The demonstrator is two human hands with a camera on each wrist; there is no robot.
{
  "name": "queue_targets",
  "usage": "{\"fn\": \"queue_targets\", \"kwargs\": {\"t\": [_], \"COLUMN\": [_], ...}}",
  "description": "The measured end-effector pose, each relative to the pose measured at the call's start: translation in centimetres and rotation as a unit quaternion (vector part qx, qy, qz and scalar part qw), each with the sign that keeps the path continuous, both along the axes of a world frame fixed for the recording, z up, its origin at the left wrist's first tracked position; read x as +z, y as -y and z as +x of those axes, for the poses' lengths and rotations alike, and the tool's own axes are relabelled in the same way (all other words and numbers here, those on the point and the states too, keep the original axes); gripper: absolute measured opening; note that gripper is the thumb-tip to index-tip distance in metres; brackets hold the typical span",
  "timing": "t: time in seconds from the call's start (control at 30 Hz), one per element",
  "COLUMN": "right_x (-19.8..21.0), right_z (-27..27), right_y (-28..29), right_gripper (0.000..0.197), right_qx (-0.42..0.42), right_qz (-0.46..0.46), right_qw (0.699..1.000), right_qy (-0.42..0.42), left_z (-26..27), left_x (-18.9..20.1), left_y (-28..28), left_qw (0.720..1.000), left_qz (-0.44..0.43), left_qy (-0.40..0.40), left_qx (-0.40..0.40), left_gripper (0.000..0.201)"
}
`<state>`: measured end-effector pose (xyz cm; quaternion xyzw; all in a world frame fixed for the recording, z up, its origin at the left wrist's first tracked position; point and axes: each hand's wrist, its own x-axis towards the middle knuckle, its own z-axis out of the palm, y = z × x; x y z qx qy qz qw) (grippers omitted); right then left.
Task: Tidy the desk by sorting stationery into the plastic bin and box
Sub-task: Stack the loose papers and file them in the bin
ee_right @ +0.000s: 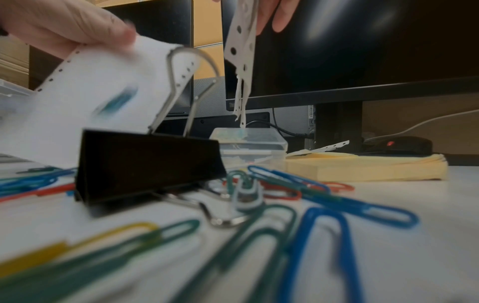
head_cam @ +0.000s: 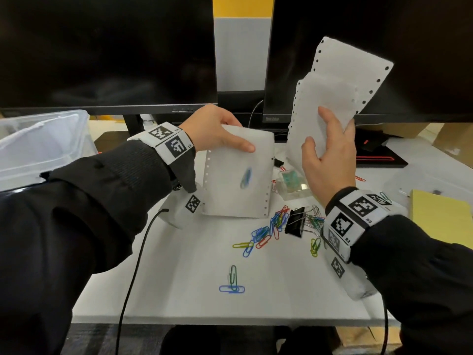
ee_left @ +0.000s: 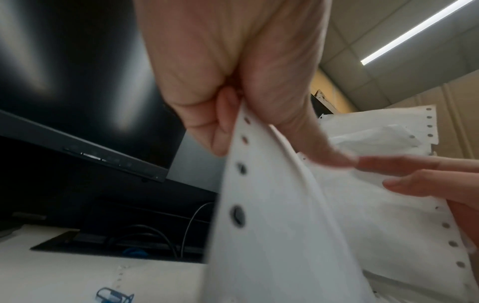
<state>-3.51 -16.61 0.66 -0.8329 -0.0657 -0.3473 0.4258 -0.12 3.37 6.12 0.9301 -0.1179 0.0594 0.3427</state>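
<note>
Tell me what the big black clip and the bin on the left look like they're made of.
Binder clip: seemingly black-coated metal, matte, with shiny bare wire handles. Plastic bin: clear, slightly frosted plastic; you can see through its walls.

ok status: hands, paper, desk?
Left hand pinches small sheet; right hand grips punched stack. Paper clips, binder clip loose on desk. Plastic bin far left.

I find an office workstation. Two dark monitors [head_cam: 107,52] stand side by side on a white desk [head_cam: 194,298]. Paper clips [head_cam: 266,229], a binder clip [head_cam: 294,222] and a yellow notepad [head_cam: 440,216] lie on it. Overhead I note ceiling panels and a strip light [ee_left: 414,32].
</note>
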Motion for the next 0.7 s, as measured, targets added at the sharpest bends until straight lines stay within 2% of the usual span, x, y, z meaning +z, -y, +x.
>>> {"fn": "queue_targets", "kwargs": {"t": [0.13, 0.2, 0.33, 0.43, 0.6, 0.67, 0.7], "right_x": [0.0, 0.1, 0.1, 0.0, 0.0, 0.0, 0.0], "right_z": [-0.2, -0.4, -0.7, -0.4, -0.1, -0.1, 0.0], "right_y": [0.0, -0.1, -0.3, -0.2, 0.3, 0.3, 0.3], "right_gripper": [0.049, 0.052, 0.075, 0.067, 0.057, 0.049, 0.043], "right_qx": [0.012, 0.039, 0.092, 0.069, 0.031, 0.019, 0.014], "right_qz": [0.006, 0.012, -0.006, -0.027, -0.012, -0.021, -0.026], "right_qw": [1.0, 0.999, 0.995, 0.995, 0.996, 0.994, 0.993], "right_qy": [0.004, 0.011, 0.037, 0.065, 0.084, 0.105, 0.111], "left_z": [-0.2, -0.2, 0.2, 0.5, 1.7, 2.3, 2.6], "left_x": [0.8, 1.3, 1.8, 1.6, -0.5, -2.0, -2.9], "left_y": [0.1, 0.2, 1.3, 3.0, 4.2, 4.0, 3.8], "left_qw": [0.996, 0.991, 0.962, 0.943, 0.956, 0.96, 0.967], "left_qz": [-0.017, -0.07, -0.2, -0.259, -0.149, -0.129, -0.113], "left_qy": [0.084, 0.107, 0.182, 0.208, 0.245, 0.23, 0.198], "left_qx": [-0.017, -0.032, -0.027, -0.007, 0.055, 0.095, 0.109], "left_gripper": [0.037, 0.032, 0.045, 0.048, 0.029, 0.034, 0.037]}}
